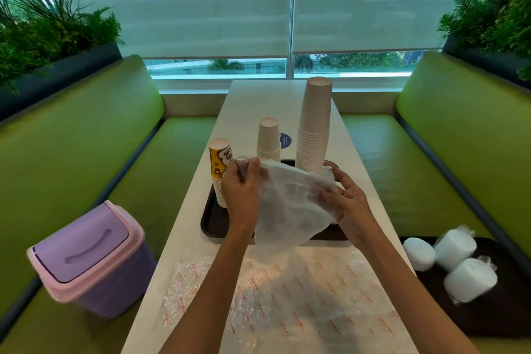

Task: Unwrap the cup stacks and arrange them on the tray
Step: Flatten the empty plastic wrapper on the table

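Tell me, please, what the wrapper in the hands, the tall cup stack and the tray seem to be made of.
The wrapper: probably thin plastic film; it is translucent, crinkled and slightly glossy. The tall cup stack: likely paper, matte off-white, with rolled rims showing. The tray: dark brown, perhaps moulded plastic, given its smooth raised rim; I cannot be sure.

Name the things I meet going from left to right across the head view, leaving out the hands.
purple swing-lid bin → yellow printed cup stack → short white cup stack → tall white cup stack → wrapped cup stacks on the seat tray
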Action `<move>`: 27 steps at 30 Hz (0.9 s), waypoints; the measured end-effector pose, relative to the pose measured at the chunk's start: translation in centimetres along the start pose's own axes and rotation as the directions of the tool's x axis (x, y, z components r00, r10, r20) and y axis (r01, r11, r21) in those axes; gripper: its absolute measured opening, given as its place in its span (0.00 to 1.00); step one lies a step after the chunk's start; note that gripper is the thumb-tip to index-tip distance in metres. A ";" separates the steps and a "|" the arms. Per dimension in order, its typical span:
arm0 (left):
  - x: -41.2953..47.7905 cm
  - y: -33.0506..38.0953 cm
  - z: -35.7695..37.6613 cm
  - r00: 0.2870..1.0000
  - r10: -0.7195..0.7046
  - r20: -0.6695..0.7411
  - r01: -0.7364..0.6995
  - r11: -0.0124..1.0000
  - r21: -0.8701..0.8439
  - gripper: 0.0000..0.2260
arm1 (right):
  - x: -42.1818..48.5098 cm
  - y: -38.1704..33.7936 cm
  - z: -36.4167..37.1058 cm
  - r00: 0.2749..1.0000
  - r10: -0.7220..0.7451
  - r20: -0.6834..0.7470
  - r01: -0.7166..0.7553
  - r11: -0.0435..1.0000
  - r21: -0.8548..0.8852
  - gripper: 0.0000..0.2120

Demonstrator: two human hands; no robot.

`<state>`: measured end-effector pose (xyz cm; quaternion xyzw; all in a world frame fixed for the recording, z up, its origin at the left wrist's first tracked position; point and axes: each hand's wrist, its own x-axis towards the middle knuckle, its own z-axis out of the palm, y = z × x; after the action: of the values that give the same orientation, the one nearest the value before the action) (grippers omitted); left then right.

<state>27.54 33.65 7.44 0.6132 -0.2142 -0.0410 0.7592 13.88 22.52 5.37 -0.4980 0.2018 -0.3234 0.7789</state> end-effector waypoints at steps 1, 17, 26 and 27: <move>0.1 -0.1 0.1 1.000 0.010 -0.022 -0.010 1.000 0.006 0.07 | -0.2 -0.2 0.0 1.000 0.010 0.030 -0.012 0.998 0.059 0.26; -0.3 -0.9 -0.5 0.981 0.127 -0.146 -0.111 0.987 0.115 0.07 | -0.1 -1.0 1.3 0.939 -0.182 -0.291 0.098 0.955 -0.280 0.07; -0.9 -1.7 -0.9 0.984 0.087 -0.157 -0.078 0.995 0.063 0.06 | -0.8 -1.1 1.7 0.956 -0.037 -0.291 -0.009 0.988 -0.155 0.21; -1.0 -1.7 -0.9 0.984 0.084 -0.157 -0.074 0.995 0.064 0.05 | -1.0 -1.0 1.8 0.951 -0.061 -0.303 0.010 0.986 -0.168 0.17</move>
<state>27.35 34.38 5.39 0.6274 -0.1782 0.0444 0.7567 14.03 24.06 7.02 -0.5079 0.3373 -0.3930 0.6883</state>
